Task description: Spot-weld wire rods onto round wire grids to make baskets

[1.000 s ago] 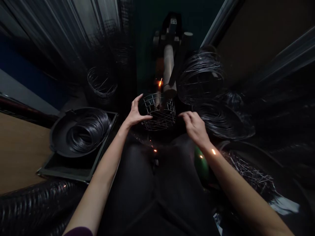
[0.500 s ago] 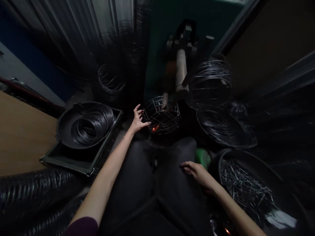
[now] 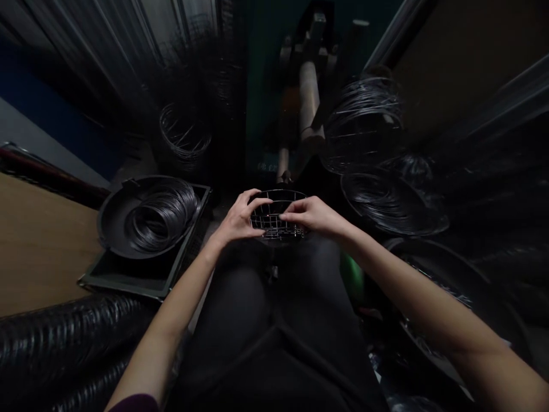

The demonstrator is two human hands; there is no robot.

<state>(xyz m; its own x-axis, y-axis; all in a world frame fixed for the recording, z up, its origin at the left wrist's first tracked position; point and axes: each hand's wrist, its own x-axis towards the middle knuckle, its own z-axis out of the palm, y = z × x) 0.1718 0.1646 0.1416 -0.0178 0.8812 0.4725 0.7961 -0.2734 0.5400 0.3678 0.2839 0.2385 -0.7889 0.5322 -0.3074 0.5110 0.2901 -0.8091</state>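
Observation:
Tilted toward me, a round wire basket (image 3: 277, 229) hangs just beyond my knees, below a metal electrode arm (image 3: 283, 163) of the machine. My left hand (image 3: 240, 218) grips the basket's left side, fingers over the upper part and thumb lower down. At the basket's right, my right hand (image 3: 316, 214) has its thumb and forefinger pinched together over the wires. Whatever sits in that pinch, if anything, is too small and dark to make out.
A coil of wire (image 3: 160, 220) lies in a black basin (image 3: 114, 229) on the left. Stacked wire baskets (image 3: 364, 120) stand to the right, above another basin of wire rings (image 3: 373, 197). A large tub (image 3: 450, 257) with short wire pieces is partly behind my right arm.
My right hand has moved from above my right thigh up to the basket. My left hand has closed on the basket, which has tilted toward me. The orange glow on it is gone.

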